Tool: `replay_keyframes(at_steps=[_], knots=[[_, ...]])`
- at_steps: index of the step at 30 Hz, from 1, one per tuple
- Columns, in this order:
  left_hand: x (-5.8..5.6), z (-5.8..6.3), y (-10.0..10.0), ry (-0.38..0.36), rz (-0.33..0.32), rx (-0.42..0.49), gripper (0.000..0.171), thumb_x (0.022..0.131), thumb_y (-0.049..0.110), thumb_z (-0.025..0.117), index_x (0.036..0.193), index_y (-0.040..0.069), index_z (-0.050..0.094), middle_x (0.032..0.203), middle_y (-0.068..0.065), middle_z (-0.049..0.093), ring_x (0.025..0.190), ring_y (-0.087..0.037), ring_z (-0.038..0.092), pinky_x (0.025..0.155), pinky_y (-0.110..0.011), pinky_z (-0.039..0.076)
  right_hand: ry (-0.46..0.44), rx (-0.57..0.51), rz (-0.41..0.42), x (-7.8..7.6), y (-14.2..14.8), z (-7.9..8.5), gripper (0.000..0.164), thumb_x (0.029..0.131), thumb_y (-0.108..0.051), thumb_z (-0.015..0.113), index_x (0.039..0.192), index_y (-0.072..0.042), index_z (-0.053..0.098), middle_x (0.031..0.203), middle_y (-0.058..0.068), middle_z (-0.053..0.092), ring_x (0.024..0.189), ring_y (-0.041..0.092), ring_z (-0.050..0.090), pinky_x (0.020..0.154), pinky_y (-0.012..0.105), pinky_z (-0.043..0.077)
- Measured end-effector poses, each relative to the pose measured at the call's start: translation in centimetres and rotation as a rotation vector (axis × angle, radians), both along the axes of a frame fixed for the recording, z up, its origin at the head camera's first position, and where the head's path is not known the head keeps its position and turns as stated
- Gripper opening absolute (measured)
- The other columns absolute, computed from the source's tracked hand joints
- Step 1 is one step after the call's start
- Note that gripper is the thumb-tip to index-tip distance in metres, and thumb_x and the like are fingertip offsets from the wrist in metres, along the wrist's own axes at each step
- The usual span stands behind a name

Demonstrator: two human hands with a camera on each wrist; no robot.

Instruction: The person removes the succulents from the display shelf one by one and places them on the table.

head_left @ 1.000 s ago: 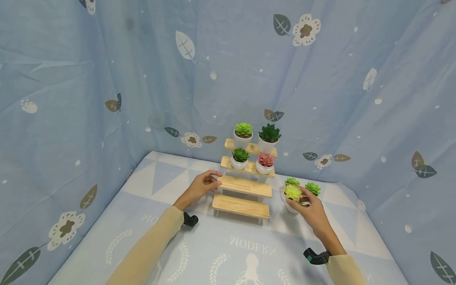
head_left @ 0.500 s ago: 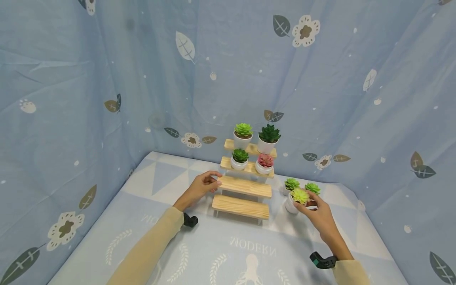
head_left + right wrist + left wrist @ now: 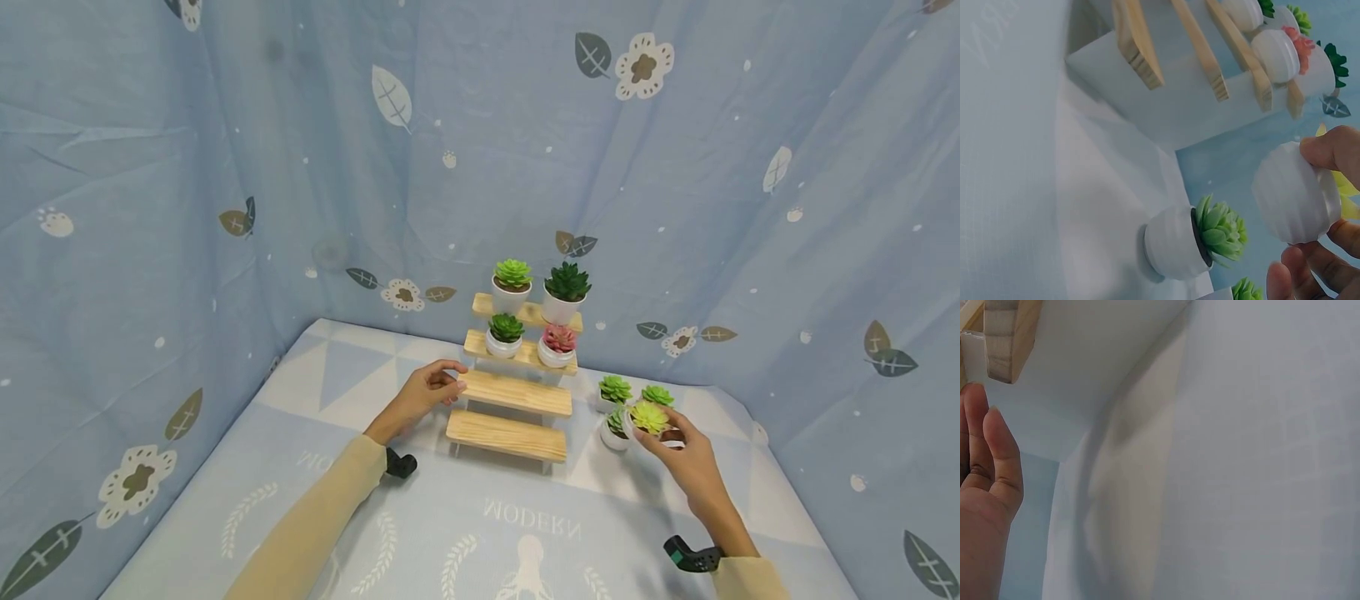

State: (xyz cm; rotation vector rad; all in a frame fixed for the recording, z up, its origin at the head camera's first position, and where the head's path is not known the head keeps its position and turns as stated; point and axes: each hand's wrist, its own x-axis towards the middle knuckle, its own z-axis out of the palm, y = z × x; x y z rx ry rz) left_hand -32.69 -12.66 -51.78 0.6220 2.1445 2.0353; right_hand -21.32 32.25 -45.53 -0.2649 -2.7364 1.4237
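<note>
My right hand [image 3: 693, 462] grips a potted succulent [image 3: 648, 417] with yellow-green leaves, thumb and fingers around its ribbed white pot [image 3: 1294, 194]. It is raised and tilted, just right of a small green succulent [image 3: 615, 430] standing on the table. At the left end of a four-tier wooden plant stand [image 3: 507, 435], my left hand [image 3: 420, 397] holds the third shelf [image 3: 517, 393] down, thumb and forefinger at its end. In the left wrist view, part of this hand [image 3: 988, 487] lies below a plank's end [image 3: 1007, 337]; thumb and forefinger are out of frame.
On the top tier stand a light green succulent [image 3: 513, 275] and a dark green one [image 3: 567, 283]. A green succulent [image 3: 506, 329] and a pink one [image 3: 558, 338] occupy the second tier. Two more green succulents [image 3: 615, 389] [image 3: 657, 395] are behind my right hand. Patterned curtains [image 3: 480, 167] enclose the table.
My right hand has carried the yellow-green succulent rightward, uncovering the small green succulent left of it. My left hand has stayed in place at the stand.
</note>
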Motion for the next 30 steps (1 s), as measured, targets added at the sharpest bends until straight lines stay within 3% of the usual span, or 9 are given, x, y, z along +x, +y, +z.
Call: replay_keyframes(at_steps=[14, 20, 30], knots=[[0.1, -0.2, 0.0, 0.005, -0.008, 0.003, 0.039, 0.101, 0.027, 0.07, 0.136, 0.013, 0.061, 0.103, -0.012, 0.068, 0.095, -0.04, 0.064, 0.088, -0.061, 0.053, -0.023, 0.027, -0.057, 0.4, 1.8, -0.7, 0.095, 0.092, -0.055, 0.074, 0.163, -0.01, 0.029, 0.135, 0.019, 0.047, 0.117, 0.028, 0.045, 0.077, 0.029, 0.047], [0.2, 0.0, 0.0, -0.004, -0.008, 0.017, 0.039, 0.1, 0.03, 0.071, 0.136, 0.015, 0.062, 0.104, -0.014, 0.067, 0.098, -0.044, 0.064, 0.09, -0.063, 0.052, -0.019, 0.04, -0.083, 0.2, 2.6, -1.0, 0.094, 0.093, -0.054, 0.074, 0.162, -0.009, 0.03, 0.137, 0.02, 0.046, 0.118, 0.03, 0.044, 0.077, 0.032, 0.046], [0.1, 0.0, 0.0, -0.007, -0.011, 0.031, 0.042, 0.101, 0.024, 0.07, 0.14, 0.011, 0.06, 0.104, -0.012, 0.067, 0.1, -0.05, 0.061, 0.09, -0.065, 0.05, -0.014, 0.029, -0.128, 0.2, 3.7, -2.5, 0.092, 0.091, -0.053, 0.076, 0.159, -0.007, 0.035, 0.135, 0.017, 0.046, 0.114, 0.027, 0.043, 0.071, 0.026, 0.046]])
